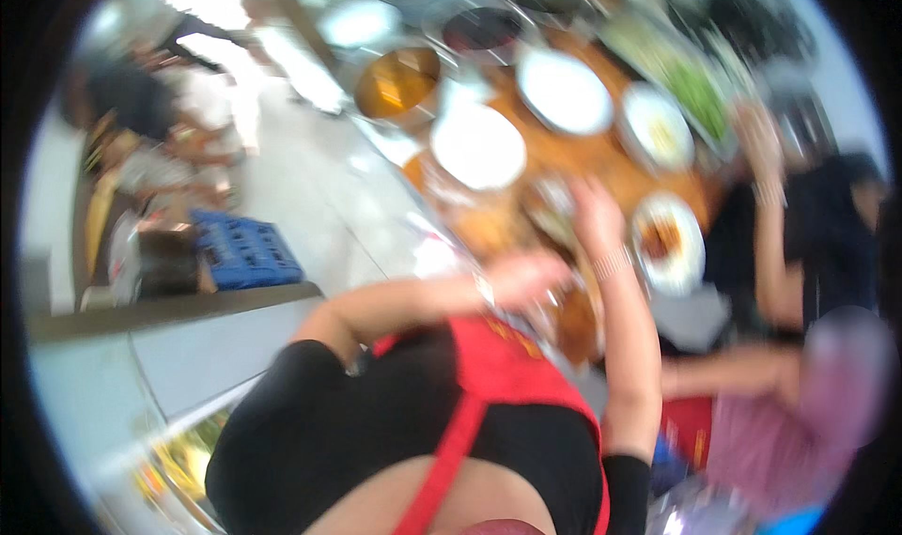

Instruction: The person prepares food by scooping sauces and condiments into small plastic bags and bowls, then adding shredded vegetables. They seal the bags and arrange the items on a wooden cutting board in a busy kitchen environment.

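Observation:
My left hand [528,278] reaches in over the table edge, close above a clear plastic-covered container [578,327] of something brown. Blur hides whether its fingers hold anything. My right hand [597,212] is at the side of a small dish or bag [550,204] with pale and dark contents, which I cannot make out. Its grip is also too blurred to tell. Beyond my hands are a white round plate [479,144] and a white oval plate [564,92]. To the right lies an oval plate [685,271] with brown sauced food.
Another oval plate [659,130] holds pale food beside a tray [729,147] with chopped greens [694,98]. Pots of orange liquid [398,84] and dark red contents [483,31] stand at the back left. A co-worker's hand [757,133] and a pink sleeve [757,443] are at the right.

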Action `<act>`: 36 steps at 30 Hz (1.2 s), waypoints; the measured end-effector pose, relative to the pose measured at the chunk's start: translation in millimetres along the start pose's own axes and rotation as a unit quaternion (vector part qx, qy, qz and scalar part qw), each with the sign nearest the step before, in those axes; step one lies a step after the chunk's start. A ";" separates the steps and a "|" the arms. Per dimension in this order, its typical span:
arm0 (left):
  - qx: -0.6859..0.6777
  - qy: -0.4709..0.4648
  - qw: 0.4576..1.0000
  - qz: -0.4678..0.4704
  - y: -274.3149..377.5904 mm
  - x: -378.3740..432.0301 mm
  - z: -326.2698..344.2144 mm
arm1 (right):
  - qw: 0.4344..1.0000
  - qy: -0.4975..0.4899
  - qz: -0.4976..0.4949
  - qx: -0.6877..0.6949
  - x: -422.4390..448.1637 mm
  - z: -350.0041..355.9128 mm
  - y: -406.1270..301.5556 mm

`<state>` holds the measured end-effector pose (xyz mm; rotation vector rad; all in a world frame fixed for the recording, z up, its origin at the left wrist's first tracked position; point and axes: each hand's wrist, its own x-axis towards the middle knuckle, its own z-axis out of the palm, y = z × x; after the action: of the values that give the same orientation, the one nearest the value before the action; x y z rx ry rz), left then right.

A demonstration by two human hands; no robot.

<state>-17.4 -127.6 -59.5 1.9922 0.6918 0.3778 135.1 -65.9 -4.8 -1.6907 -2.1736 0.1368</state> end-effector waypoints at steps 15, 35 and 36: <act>0.149 0.047 0.964 0.215 10.0 19.5 1.7 | 0.973 0.209 -0.009 0.098 -60.3 -11.6 -12.2; 0.123 0.108 0.952 0.260 10.3 17.1 -22.9 | 0.945 0.199 0.054 0.254 -120.8 -15.7 -41.9; 0.116 0.113 0.953 0.255 16.3 16.0 -25.5 | 0.944 0.196 0.058 0.258 -119.5 -15.6 -42.4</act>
<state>-13.0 -106.3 -33.1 2.3693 0.3580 0.8779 126.1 -193.3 -5.9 -1.3963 -1.5717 0.3370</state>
